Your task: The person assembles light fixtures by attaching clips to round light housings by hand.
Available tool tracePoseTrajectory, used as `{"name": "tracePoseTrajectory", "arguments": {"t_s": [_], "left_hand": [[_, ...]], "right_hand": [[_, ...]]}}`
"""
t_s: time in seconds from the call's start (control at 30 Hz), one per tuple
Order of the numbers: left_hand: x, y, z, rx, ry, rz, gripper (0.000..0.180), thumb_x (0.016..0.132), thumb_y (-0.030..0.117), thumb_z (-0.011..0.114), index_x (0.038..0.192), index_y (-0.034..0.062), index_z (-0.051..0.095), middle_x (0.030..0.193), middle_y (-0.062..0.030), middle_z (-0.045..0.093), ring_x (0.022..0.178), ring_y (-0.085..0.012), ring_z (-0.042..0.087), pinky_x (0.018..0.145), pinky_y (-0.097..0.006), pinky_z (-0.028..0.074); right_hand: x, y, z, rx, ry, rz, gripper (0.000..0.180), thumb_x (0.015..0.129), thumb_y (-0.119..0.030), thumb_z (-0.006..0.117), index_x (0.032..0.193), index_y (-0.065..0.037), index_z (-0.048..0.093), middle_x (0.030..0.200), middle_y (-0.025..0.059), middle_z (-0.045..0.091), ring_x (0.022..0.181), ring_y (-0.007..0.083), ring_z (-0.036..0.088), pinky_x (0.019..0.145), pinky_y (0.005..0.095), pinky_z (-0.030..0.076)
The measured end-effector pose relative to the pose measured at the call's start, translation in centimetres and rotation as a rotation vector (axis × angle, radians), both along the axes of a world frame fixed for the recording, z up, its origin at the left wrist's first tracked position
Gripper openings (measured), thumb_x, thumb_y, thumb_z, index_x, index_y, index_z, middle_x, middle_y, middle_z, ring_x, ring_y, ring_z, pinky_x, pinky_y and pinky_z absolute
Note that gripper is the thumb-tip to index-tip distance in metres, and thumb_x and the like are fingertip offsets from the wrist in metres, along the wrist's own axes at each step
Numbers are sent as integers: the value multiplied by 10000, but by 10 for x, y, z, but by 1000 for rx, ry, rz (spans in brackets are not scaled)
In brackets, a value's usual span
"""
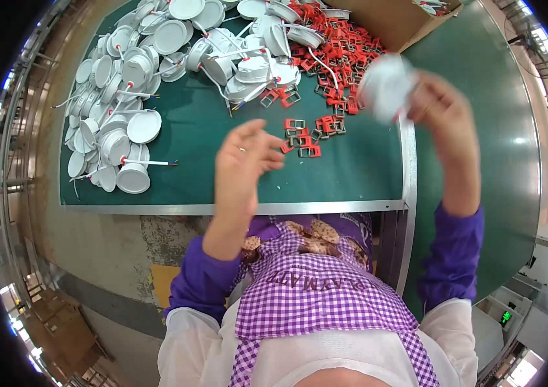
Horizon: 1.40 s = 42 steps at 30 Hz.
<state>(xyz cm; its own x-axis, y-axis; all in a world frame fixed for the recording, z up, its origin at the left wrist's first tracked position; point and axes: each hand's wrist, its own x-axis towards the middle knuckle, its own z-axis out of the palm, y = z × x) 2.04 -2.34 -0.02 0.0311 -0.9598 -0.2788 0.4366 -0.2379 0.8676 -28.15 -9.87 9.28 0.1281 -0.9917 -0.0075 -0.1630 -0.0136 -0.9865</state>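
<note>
Two purple sleeves [204, 277] come up from my checked apron [325, 290], nearest of all. My left hand [243, 164] is raised above the near edge of the green table [222, 138], fingers loosely curled and holding nothing. My right hand [445, 119] is higher and further out, fingers closed around a white round lamp housing [387, 84], which is blurred, so I cannot tell which way it faces. Beyond my left hand, a few red spring clips [303, 132] lie scattered on the table. Further back the red clip pile [335, 51] thickens, and a heap of white round lamp housings [125, 84] with short wires spreads across the far left. A cardboard box [390, 22] sits at the far edge.
</note>
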Motion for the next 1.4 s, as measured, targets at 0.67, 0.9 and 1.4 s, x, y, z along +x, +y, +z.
{"name": "tracePoseTrajectory", "arguments": {"t_s": [0.67,0.9,1.4], "left_hand": [[34,-47,-12,466,636,-66,280,952,353,544,907,77,548,575,16,400,446,-98,339,401,-257,253],[0,-4,12,360,854,-200,386,940,290,555,1186,-8,542,882,-88,606,648,-191,563,599,-262,481],[-23,22,9,112,271,-253,392,911,77,621,1281,17,510,1155,-123,642,985,-222,667,793,-345,576]], "right_hand": [[62,39,-105,-483,906,91,165,834,-90,649,993,-64,613,931,102,587,867,301,615,714,412,511],[61,39,-99,-451,924,165,170,840,-99,649,991,-56,583,938,117,573,867,313,611,727,422,509],[64,35,-96,-266,674,113,198,801,-27,687,973,-31,588,906,121,593,845,339,616,723,411,491]]}}
